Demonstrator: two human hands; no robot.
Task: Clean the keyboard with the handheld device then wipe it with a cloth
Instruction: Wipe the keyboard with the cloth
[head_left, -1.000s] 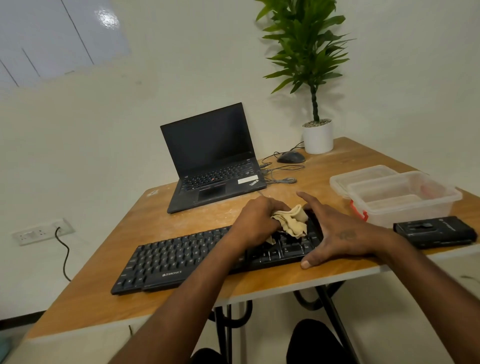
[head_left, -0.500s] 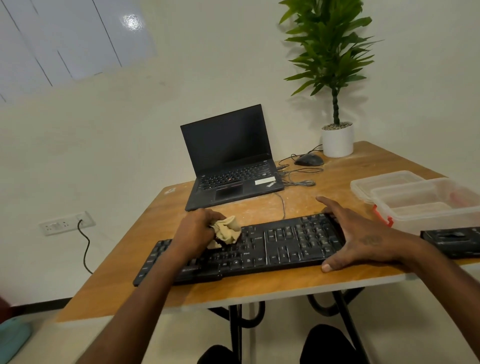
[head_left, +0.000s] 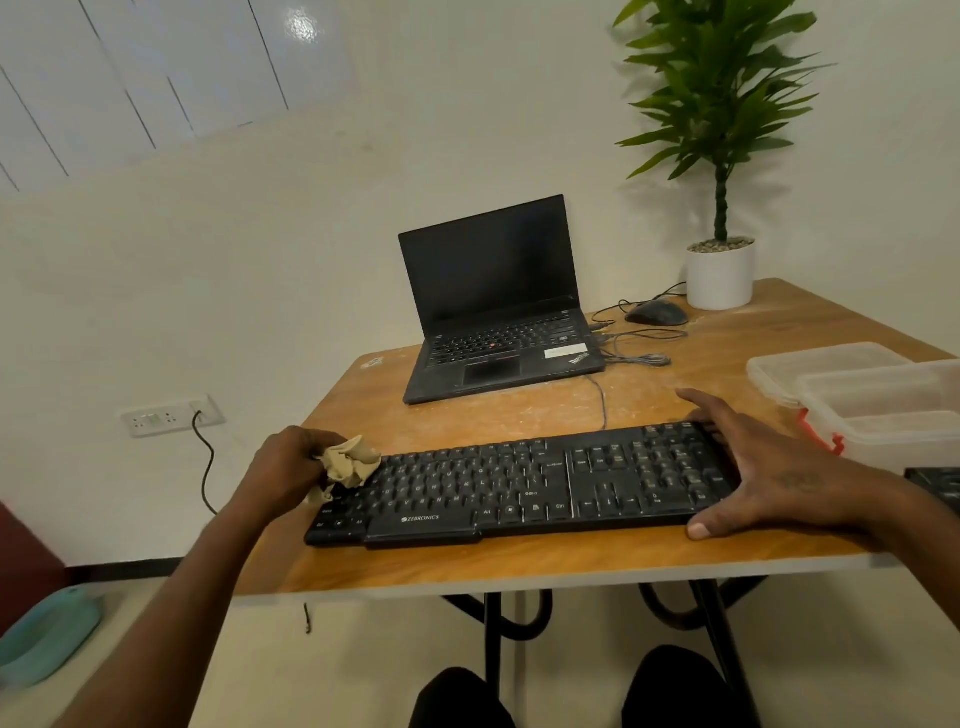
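1. Left hand: I see its fingers curled around a crumpled beige cloth, gripping it in a bunch at the far-left end of the keyboard; the cloth touches the leftmost keys.
2. Right hand: I see it spread wide, fingers fairly straight, lying over the right end of the keyboard; the thumb presses at the near edge and the fingers reach the far right corner.
3. Keyboard: black, lying flat along the near edge of the wooden table, between my two hands.
4. Handheld device: a dark object cut off by the right frame edge, just beyond the right wrist; I cannot tell its details.
5. Laptop: open, screen dark, behind the keyboard.
6. Clear plastic container: near the right hand.
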